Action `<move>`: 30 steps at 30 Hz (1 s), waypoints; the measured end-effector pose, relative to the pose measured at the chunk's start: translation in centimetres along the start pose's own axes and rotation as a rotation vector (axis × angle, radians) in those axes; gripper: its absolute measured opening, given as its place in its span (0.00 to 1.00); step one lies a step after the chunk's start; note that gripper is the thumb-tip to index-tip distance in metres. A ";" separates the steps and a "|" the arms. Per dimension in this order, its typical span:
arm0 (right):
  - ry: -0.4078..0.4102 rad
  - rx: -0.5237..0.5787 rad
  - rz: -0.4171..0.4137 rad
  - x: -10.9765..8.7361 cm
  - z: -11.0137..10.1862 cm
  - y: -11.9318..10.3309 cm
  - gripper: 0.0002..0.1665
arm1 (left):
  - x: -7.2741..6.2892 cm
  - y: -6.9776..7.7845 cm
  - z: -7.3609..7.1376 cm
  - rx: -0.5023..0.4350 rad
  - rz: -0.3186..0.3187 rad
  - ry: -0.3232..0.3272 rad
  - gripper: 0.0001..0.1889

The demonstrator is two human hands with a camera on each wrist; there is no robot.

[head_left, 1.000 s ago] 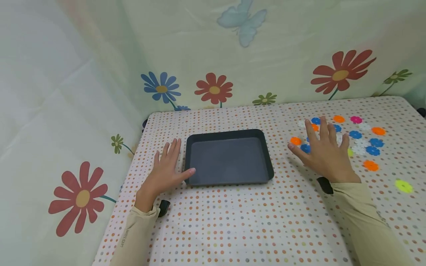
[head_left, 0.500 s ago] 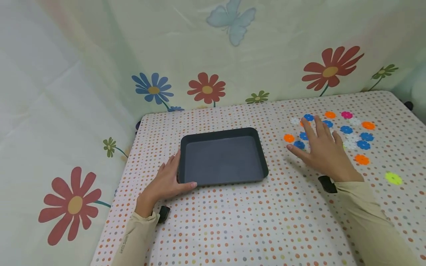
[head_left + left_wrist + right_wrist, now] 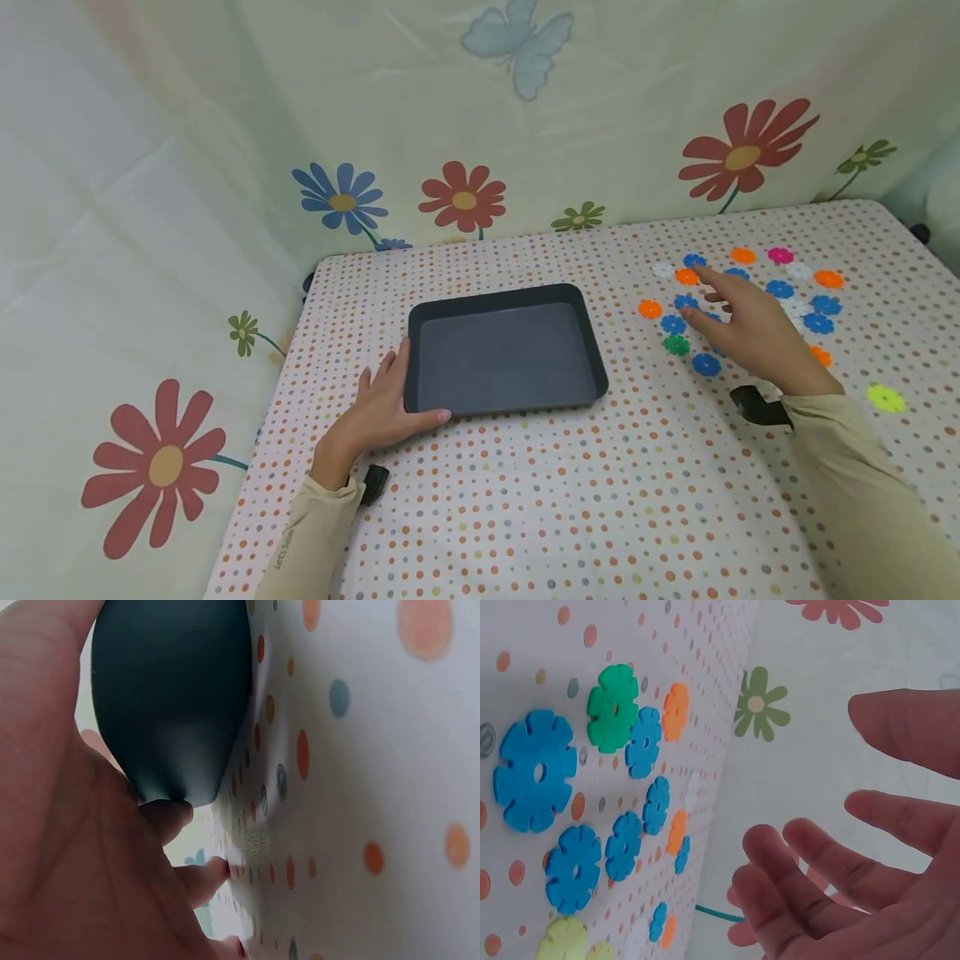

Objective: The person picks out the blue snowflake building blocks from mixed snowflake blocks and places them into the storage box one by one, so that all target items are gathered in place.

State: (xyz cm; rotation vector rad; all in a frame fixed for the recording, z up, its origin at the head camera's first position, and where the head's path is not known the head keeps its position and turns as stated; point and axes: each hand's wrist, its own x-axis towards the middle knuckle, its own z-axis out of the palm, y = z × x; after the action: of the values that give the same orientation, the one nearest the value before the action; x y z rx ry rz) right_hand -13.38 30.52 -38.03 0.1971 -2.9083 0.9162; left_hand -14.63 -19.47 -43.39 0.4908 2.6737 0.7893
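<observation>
A dark grey rectangular tray (image 3: pixel 510 350) lies on the dotted table in the head view. My left hand (image 3: pixel 378 412) rests against its near left corner, fingers along the left side and thumb along the front edge. In the left wrist view a fingertip touches the tray's dark outer wall (image 3: pixel 172 697). My right hand (image 3: pixel 757 333) hovers over scattered plastic flower-shaped discs, thumb and fingers apart and holding nothing. Beneath and around it lie a green disc (image 3: pixel 613 709), several blue discs (image 3: pixel 536 772) and an orange disc (image 3: pixel 676 712). The hand hides some discs in the head view.
A pink disc (image 3: pixel 780 256) and a white disc (image 3: pixel 799 271) lie toward the back right. One yellow disc (image 3: pixel 887 398) sits apart near the right side. Behind the table hangs a curtain (image 3: pixel 630 100) printed with flowers and a butterfly.
My left hand has come up against the tray's corner. The right hand has turned and its fingers have drawn closer together, uncovering green and blue discs. The head view has shifted slightly.
</observation>
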 end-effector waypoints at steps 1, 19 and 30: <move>0.001 0.000 -0.002 0.0 -0.1 0.1 0.43 | 0.0 0.0 0.0 -0.007 -0.004 -0.005 0.71; -0.136 -0.080 0.082 1.8 0.7 1.3 0.26 | 0.0 -0.1 -0.1 -0.053 -0.004 -0.037 0.70; -0.147 -0.123 0.099 2.2 2.2 2.4 0.22 | 0.1 -0.4 0.1 -0.065 -0.005 -0.050 0.70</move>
State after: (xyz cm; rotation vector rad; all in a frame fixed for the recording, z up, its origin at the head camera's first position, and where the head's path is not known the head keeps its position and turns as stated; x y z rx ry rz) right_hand -15.97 30.98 -40.92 0.1178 -3.1238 0.7620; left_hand -14.78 -19.68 -43.68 0.4817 2.5937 0.8484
